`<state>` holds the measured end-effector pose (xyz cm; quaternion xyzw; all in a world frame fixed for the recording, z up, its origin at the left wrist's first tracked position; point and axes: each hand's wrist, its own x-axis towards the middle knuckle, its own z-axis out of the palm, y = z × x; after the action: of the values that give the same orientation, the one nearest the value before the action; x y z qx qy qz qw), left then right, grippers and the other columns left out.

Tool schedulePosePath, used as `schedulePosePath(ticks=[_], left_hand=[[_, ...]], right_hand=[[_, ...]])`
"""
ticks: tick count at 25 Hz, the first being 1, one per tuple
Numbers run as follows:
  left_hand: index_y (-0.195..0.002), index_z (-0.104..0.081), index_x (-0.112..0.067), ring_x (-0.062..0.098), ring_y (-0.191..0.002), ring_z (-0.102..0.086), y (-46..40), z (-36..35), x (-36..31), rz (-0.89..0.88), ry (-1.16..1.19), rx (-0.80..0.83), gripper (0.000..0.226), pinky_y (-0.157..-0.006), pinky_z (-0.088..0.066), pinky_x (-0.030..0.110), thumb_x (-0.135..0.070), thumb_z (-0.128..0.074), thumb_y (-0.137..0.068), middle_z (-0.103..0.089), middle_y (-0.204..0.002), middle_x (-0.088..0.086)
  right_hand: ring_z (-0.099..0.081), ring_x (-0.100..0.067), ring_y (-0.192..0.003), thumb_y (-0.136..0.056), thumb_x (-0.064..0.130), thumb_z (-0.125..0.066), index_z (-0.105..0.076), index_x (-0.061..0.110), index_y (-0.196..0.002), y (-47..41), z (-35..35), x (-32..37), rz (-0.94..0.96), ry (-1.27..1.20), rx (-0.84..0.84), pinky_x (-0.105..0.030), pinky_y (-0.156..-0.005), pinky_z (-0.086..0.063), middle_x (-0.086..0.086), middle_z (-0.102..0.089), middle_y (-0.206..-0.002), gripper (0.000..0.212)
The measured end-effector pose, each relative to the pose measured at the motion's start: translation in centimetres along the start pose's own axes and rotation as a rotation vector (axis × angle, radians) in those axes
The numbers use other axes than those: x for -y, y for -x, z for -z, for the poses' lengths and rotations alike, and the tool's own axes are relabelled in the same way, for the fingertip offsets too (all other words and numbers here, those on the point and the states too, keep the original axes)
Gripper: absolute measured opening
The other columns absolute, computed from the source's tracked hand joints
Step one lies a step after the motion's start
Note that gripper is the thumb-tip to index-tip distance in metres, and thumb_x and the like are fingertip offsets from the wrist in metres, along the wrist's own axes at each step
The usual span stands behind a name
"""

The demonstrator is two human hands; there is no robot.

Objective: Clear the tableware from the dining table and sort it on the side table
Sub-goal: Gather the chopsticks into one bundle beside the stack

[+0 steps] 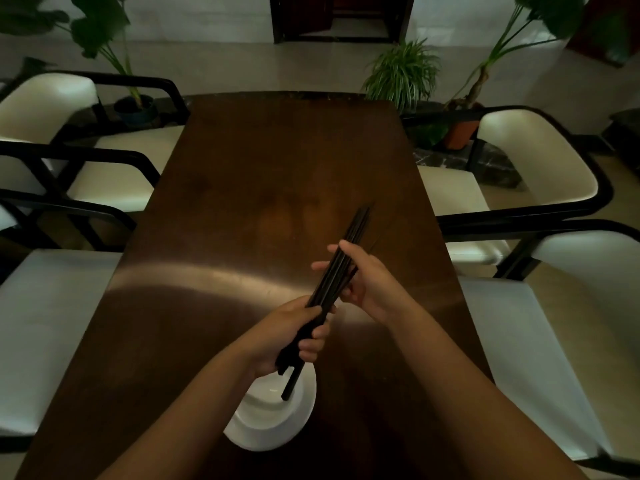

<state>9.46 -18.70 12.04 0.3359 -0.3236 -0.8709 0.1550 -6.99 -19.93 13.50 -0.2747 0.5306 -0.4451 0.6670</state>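
The left hand (294, 336) is closed in a fist around the lower part of a bundle of black chopsticks (341, 258), and the right hand (363, 280) holds the same bundle higher up, with the fingers (325, 265) stretched across the sticks and the thumb behind them. How many chopsticks are in the bundle is hard to count, because they are dark and lie tight together, and the fist hides a part of them. One stick comes out further below the left hand, and its end is over the white dishes (273, 420) just under the wrist. These dishes seem to be a bowl standing on a plate, but the left forearm covers one side, so I cannot tell if there are more pieces in the stack. Both forearms are cut off by the lower edge of the picture. The dishes stand on a dark brown dining table (277, 161) with a shiny top, near its close end. White padded chairs (533, 161) with black frames stand along both long sides. Behind the far end are green potted plants (401, 74), a pale tiled floor and a dark doorway (341, 17).
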Motion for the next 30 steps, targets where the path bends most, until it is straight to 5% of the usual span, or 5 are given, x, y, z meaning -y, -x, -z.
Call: schedulePosePath(ticks=[5, 9, 16, 23, 30], left_hand=[[-0.113, -0.058, -0.005, 0.015, -0.053, -0.058, 0.8, 0.3, 0.9, -0.017, 0.041, -0.003, 0.045, -0.049, -0.049, 0.024, -0.041, -0.043, -0.090, -0.066, -0.075, 0.006], [-0.124, -0.055, 0.000, 0.034, -0.105, -0.064, 1.2, 0.4, 2.8, -0.191, 0.659, -0.111, 0.073, -0.086, -0.051, 0.044, -0.059, -0.042, -0.082, -0.064, -0.118, 0.022], [-0.120, -0.058, 0.001, 0.033, -0.114, -0.060, 1.0, -0.5, 0.1, -0.422, 0.860, -0.116, 0.059, -0.099, -0.046, 0.043, -0.046, -0.036, -0.092, -0.063, -0.122, 0.020], [-0.113, -0.062, -0.004, 0.029, -0.102, -0.067, 1.3, 0.0, 0.4, -0.417, 0.746, -0.219, 0.049, -0.091, -0.051, 0.037, -0.035, -0.028, -0.098, -0.070, -0.111, 0.016], [-0.100, -0.060, -0.006, 0.011, -0.040, -0.043, 5.3, -0.2, 2.4, -0.244, -0.037, -0.412, 0.034, -0.037, -0.033, 0.019, -0.029, -0.035, -0.098, -0.063, -0.068, 0.009]], right_hand=[[-0.048, -0.011, -0.051, -0.095, 0.030, -0.045, -0.048, 0.017, -0.080, 0.9, -2.2, 1.2, 0.135, 0.062, -0.222, -0.023, -0.052, -0.040, 0.005, -0.056, -0.055, 0.020], [-0.053, -0.003, -0.047, -0.096, 0.033, -0.041, -0.047, 0.019, -0.077, 2.3, -3.2, 4.3, 0.461, 0.052, -0.311, -0.015, -0.048, -0.046, 0.007, -0.057, -0.049, 0.024], [-0.067, -0.008, -0.066, -0.097, 0.033, -0.039, -0.056, 0.024, -0.082, 4.5, -5.3, 4.2, 0.580, 0.129, -0.301, -0.025, -0.071, -0.048, 0.004, -0.071, -0.063, 0.025], [-0.066, -0.010, -0.101, -0.098, 0.037, -0.032, -0.066, 0.016, -0.100, 4.5, -5.4, 3.9, 0.436, 0.028, -0.185, -0.037, -0.101, -0.038, 0.003, -0.074, -0.102, 0.040], [-0.053, -0.015, -0.078, -0.095, 0.029, -0.044, -0.053, 0.022, -0.064, 4.6, -4.0, 2.6, 0.325, 0.034, -0.360, -0.031, -0.081, -0.042, 0.002, -0.055, -0.075, 0.033]])
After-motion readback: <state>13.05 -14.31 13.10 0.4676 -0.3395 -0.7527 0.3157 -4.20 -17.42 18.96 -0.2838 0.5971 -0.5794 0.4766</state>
